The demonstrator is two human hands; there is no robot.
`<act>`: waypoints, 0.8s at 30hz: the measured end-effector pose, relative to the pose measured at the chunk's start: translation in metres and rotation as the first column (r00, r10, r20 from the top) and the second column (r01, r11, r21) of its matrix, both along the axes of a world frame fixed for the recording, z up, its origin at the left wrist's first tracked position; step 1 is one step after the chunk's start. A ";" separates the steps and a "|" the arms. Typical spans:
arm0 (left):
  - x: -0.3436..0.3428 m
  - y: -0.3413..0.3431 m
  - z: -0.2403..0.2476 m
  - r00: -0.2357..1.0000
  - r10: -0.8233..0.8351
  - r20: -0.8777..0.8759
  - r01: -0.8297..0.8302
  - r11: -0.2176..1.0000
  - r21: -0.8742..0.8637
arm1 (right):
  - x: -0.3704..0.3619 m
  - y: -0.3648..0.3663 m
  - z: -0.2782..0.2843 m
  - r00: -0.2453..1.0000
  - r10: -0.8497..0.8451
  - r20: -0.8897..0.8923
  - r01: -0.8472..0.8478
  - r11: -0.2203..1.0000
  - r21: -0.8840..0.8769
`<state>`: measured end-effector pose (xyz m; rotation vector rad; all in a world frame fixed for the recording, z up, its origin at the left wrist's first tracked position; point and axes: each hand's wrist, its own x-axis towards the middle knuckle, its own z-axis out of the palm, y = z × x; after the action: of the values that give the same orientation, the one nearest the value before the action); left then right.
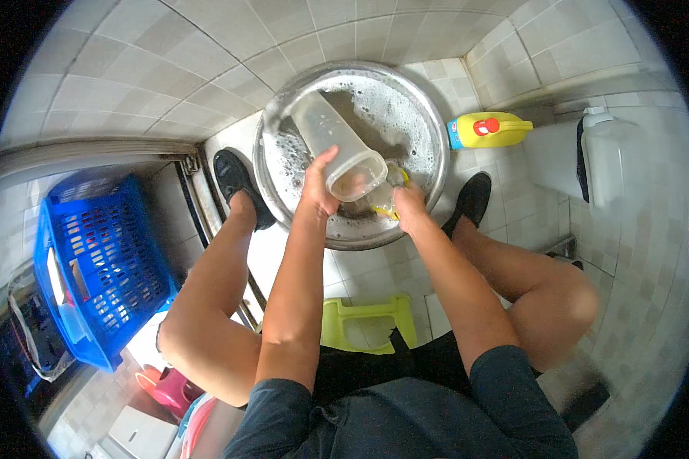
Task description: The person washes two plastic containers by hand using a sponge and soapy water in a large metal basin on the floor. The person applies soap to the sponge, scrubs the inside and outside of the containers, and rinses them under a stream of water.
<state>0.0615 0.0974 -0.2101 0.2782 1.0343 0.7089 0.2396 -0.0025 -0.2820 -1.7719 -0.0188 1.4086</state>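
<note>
A wide round metal basin [262, 164] of sudsy, murky water stands on the floor between my feet. Over it my left hand [320, 183] grips a tall translucent plastic container [329, 126], tilted so that its open rim points toward me and the right. Close beside that rim, my right hand [410, 205] is closed on a clear, wet-looking piece with yellow edging [386, 200]. Its exact kind is hard to make out, and fingers hide part of it. Foam lies along the basin's inner wall and on the water.
A yellow bottle with a red cap [491, 128] lies right of the basin. A light green plastic stool [366, 310] is below me. A blue slatted basket [107, 268] stands left. At the right wall hangs a whitish plastic jug [605, 157]. Tiled walls enclose the far side.
</note>
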 end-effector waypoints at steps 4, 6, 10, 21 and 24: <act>-0.022 -0.004 0.030 0.929 0.180 0.324 -0.095 0.961 -0.261 | -0.005 -0.014 0.032 0.981 -0.062 -0.186 0.073 0.996 0.050; -0.010 -0.009 0.044 0.846 0.205 0.492 -0.126 0.974 -0.190 | 0.014 -0.023 0.038 0.973 -0.127 -0.195 0.171 0.958 0.230; -0.031 -0.028 0.058 0.832 0.294 0.470 -0.194 0.949 -0.250 | -0.002 -0.016 0.136 0.988 -0.118 -0.099 0.151 0.874 0.461; -0.002 -0.070 0.061 0.866 0.345 0.361 -0.229 0.917 -0.328 | -0.054 0.003 0.168 0.746 0.617 0.250 -0.663 0.724 0.192; -0.002 -0.073 0.036 0.880 0.271 0.389 -0.153 0.939 -0.309 | -0.046 0.025 0.115 0.792 0.588 -0.167 -0.531 0.797 0.289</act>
<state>0.0600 0.0245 -0.1745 -0.2300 0.7305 0.7750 0.1934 0.0221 -0.1669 -1.4361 -0.6037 1.9604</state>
